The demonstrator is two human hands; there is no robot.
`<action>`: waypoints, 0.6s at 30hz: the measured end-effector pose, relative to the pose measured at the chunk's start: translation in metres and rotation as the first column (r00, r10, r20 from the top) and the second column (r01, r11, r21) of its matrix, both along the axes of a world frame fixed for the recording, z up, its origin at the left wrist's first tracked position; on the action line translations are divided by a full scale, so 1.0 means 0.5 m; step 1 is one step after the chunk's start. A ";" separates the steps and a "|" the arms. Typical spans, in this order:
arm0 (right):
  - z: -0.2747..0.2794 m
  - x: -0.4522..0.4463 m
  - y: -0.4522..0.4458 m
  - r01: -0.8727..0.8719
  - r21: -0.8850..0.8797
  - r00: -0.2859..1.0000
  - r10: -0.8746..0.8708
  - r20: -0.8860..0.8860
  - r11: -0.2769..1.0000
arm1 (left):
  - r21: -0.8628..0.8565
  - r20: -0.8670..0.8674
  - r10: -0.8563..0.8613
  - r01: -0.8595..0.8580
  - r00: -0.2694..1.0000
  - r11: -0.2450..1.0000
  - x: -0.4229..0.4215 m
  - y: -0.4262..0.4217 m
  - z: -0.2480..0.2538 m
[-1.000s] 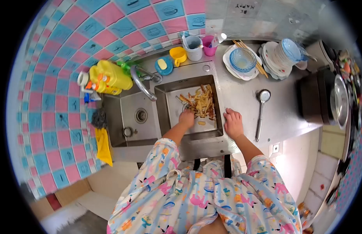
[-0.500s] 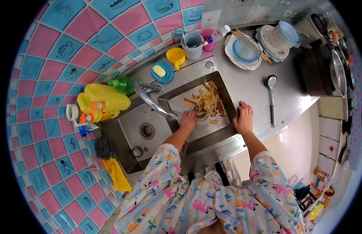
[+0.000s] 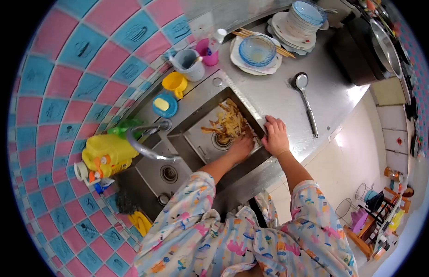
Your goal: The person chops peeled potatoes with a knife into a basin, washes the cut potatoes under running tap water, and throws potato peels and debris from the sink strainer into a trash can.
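Brown and pale peelings (image 3: 227, 121) lie in a heap in the right basin of the steel sink (image 3: 189, 147), partly over its round drain. My left hand (image 3: 242, 147) is down in that basin at the near edge of the heap, its fingers touching the peelings; the fingertips are partly hidden, so what they grip is unclear. My right hand (image 3: 275, 137) rests on the right rim of the basin, fingers apart and holding nothing. The curved faucet (image 3: 147, 147) reaches over the left basin.
Behind the sink stand a soap dish (image 3: 165, 105), a yellow cup (image 3: 175, 84) and a grey jug (image 3: 188, 64). Yellow bottles (image 3: 108, 154) are at the left. A ladle (image 3: 307, 104), a glass bowl (image 3: 257, 50) and stacked dishes (image 3: 295, 27) sit on the right counter.
My left hand has moved right across the basin to the near side of the peelings. My right hand stays at the basin's rim. The view has turned and shifted.
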State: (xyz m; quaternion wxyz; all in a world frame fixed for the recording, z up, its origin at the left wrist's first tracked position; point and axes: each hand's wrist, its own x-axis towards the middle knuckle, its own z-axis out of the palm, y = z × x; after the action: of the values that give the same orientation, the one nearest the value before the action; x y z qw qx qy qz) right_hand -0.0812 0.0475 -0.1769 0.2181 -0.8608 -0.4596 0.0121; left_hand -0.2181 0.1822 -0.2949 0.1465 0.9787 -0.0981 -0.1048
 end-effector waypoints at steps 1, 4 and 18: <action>0.000 0.001 -0.001 0.007 -0.002 1.000 -0.007 -0.001 1.000 | 0.001 0.111 -0.068 0.068 0.992 0.998 0.020 -0.012 -0.013; -0.003 0.006 -0.002 0.020 -0.008 1.000 -0.020 -0.006 1.000 | -0.019 0.154 -0.206 0.212 0.966 0.977 0.060 -0.015 -0.037; -0.004 0.006 0.000 0.012 0.031 1.000 -0.011 -0.020 0.999 | 0.150 -0.012 -0.111 0.112 0.994 0.982 -0.041 0.158 -0.079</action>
State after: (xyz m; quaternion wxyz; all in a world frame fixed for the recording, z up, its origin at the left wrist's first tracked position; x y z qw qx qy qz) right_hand -0.0782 0.0476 -0.1788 0.2363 -0.8598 -0.4526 0.0122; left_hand -0.2386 0.2610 -0.3343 0.0664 0.9798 -0.1444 -0.1217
